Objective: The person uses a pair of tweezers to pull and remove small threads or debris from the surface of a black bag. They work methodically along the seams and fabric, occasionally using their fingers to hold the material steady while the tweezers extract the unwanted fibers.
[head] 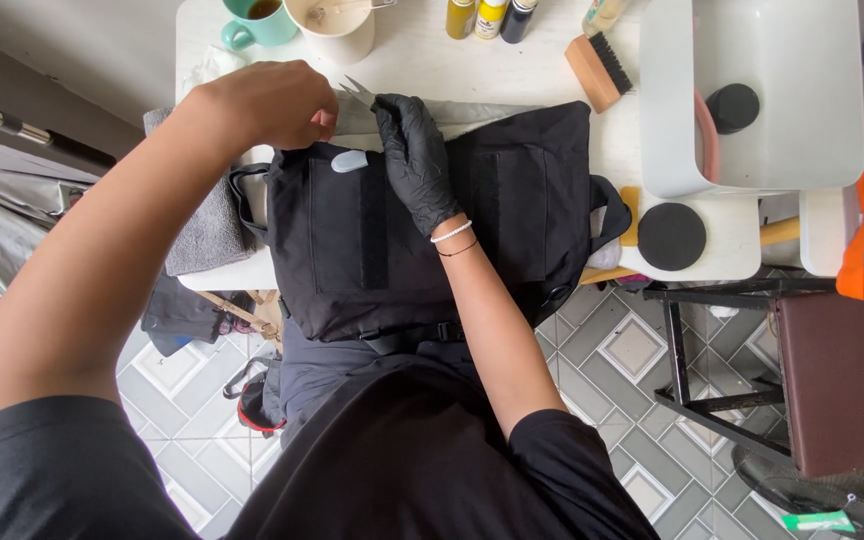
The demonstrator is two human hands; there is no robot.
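We judge the black bag [432,230] under both hands soft and light. Our gloved right hand [414,160] pinches its top edge; our bare left hand [262,105] grips small scissors [357,92] (hold by seams).

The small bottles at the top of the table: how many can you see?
4. A yellow bottle, a second yellow bottle and a dark bottle stand together; a pale bottle lies beside the brush. Others may be out of view.

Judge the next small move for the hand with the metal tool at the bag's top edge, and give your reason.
Probably ease the metal tool in the left hand slightly further under the black bag top edge, since its tip already meets the spot the gloved right hand pins.
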